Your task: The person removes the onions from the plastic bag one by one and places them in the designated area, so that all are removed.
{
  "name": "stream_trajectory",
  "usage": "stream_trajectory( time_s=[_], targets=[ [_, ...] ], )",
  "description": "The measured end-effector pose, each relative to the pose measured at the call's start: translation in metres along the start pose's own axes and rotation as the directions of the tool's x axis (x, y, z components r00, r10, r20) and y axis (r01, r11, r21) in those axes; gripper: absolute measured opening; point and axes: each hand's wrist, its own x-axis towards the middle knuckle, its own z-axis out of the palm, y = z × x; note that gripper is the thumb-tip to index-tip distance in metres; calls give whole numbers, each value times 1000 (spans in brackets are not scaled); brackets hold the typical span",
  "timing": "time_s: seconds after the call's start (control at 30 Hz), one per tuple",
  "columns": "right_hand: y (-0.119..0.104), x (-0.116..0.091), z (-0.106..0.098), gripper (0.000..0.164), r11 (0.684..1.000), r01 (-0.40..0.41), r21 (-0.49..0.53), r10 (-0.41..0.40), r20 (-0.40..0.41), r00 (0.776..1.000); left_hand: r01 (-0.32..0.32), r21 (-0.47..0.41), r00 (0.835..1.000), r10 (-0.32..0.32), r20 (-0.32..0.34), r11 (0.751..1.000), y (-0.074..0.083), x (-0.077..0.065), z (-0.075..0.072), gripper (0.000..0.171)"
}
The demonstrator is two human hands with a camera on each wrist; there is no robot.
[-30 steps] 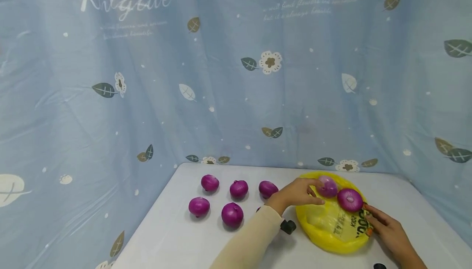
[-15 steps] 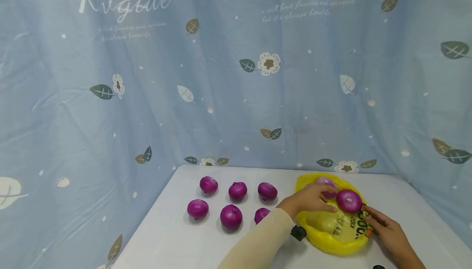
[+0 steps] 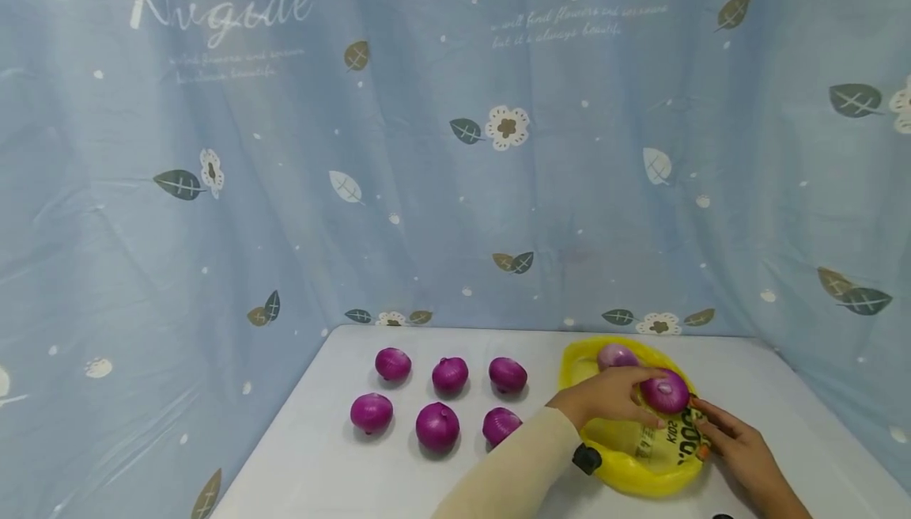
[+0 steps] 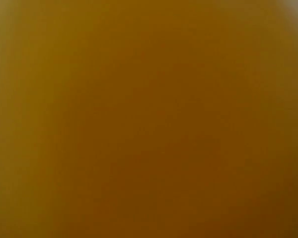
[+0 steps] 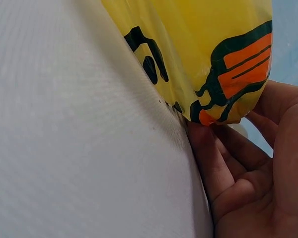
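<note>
In the head view, a yellow plastic bag (image 3: 644,481) with black lettering lies spread in a ring shape at the right of the table. A pale purple onion (image 3: 616,356) and a darker red onion (image 3: 665,392) rest in it. My left hand (image 3: 612,396) reaches over the bag, fingertips overlapping the darker onion's upper left and thumb just below it. My right hand (image 3: 736,444) pinches the bag's right edge. Close up in the right wrist view, fingers and thumb meet at the bag's printed edge (image 5: 238,69). The left wrist view is only a yellow-orange blur.
Several red onions stand in two rows left of the bag, among them a near middle one (image 3: 437,428) and one (image 3: 502,426) beside my left sleeve (image 3: 519,464). A blue patterned curtain (image 3: 427,187) hangs behind the white table (image 3: 306,464).
My left hand has moved right, from the pale onion to the darker one. My right hand keeps its hold on the bag's edge. The head view has shifted slightly.
</note>
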Motion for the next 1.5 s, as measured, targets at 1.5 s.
stream_trajectory(
  time_s=[1.5],
  targets=[
    [-1, -5, 3, 75, 998, 23, -52, -23, -11, 1000, 52, 278, 995, -27, -95, 959, -14, 33, 35, 58]
  ],
)
